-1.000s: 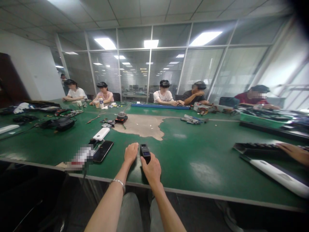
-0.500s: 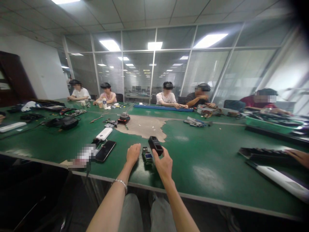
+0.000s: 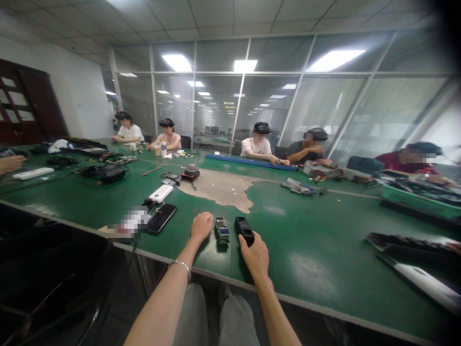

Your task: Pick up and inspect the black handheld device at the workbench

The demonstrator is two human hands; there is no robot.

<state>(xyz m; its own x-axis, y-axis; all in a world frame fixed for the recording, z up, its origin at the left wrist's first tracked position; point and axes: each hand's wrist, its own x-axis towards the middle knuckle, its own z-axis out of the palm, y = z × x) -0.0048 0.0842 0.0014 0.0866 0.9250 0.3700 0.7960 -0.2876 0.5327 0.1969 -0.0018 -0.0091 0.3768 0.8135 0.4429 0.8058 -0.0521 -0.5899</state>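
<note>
Casing (image 3: 244, 229) clamped between thumb and fingers of right hand (image 3: 256, 252), on or just above bench (image 3: 291, 223). Likely light, stiff, slightly slick; hold by long sides. Bare circuit board (image 3: 222, 233) lies between casing and left hand (image 3: 201, 226), latter curled, cannot tell if gripping. Board probably fragile: take by edges. Near edge (image 3: 324, 309) close behind hands; open room rightward.

Worn on the head, looking forward and down over the table (image 3: 288, 230).
Placed close behind and above left hand (image 3: 201, 227) and right hand (image 3: 255, 254), at lower center; wide enough to catch legs (image 3: 236, 322) at the bottom edge and ceiling (image 3: 216, 17) along the top; faced toward the glass wall (image 3: 216, 108), farther off across the upper half; dark at the upper right corner.
</note>
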